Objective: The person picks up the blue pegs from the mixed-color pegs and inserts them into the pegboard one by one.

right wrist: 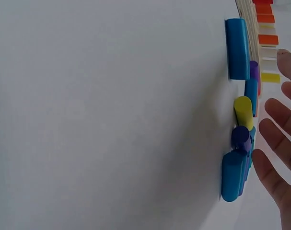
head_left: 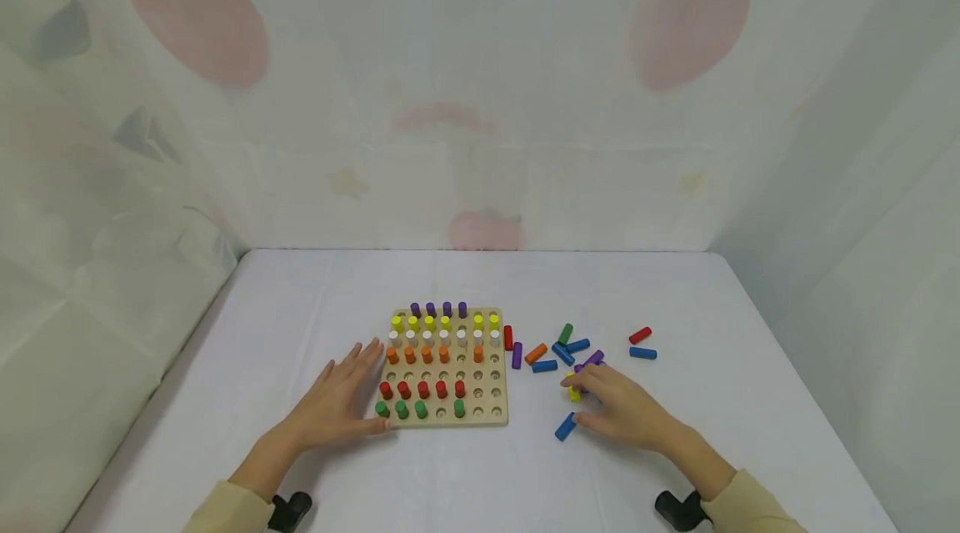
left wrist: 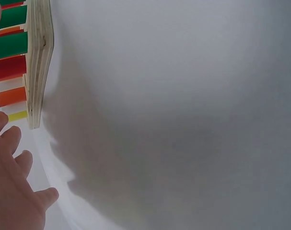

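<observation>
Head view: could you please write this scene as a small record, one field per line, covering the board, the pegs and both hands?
Board: square-holed-out light wooden pegboard, flat on the white table
Standing cylindrical pegs, far to near: purple row, yellow row, white row, orange row, red row, green row
Loose pegs, right of board: blue pegs, red pegs, purple pegs, orange peg, green peg, yellow peg
Left hand: beside the board's left edge, fingers spread, holding nothing
Right hand: at the loose yellow peg, fingers apart
</observation>
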The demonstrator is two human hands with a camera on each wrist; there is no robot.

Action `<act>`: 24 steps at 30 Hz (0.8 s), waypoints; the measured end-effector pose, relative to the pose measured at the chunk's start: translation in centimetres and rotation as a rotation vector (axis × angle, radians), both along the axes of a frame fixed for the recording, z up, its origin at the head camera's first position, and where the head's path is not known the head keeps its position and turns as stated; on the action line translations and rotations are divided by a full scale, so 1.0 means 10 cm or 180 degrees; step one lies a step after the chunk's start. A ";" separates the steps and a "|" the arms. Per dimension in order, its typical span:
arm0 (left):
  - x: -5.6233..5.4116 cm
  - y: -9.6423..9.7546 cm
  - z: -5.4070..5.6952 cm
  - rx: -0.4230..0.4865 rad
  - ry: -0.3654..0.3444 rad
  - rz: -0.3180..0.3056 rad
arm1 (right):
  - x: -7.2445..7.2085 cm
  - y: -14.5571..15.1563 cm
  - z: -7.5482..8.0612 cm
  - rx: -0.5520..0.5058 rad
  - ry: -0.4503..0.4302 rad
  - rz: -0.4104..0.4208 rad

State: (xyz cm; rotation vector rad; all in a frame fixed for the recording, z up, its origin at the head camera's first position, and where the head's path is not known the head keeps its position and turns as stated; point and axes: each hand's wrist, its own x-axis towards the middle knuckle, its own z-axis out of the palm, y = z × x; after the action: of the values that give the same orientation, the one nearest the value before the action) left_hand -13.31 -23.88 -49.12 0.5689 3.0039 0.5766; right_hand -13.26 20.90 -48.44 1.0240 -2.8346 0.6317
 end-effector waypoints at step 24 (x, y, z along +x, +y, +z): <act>-0.06 0.06 -0.08 -0.0089 -0.0204 -0.0025 | 0.14 -0.11 -0.17 0.0059 -0.0169 0.0182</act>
State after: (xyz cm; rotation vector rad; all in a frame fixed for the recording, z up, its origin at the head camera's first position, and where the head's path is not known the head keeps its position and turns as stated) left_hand -13.91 -23.33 -49.87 0.5495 2.9434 0.5406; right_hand -11.90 19.83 -50.10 1.1116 -2.8710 0.6482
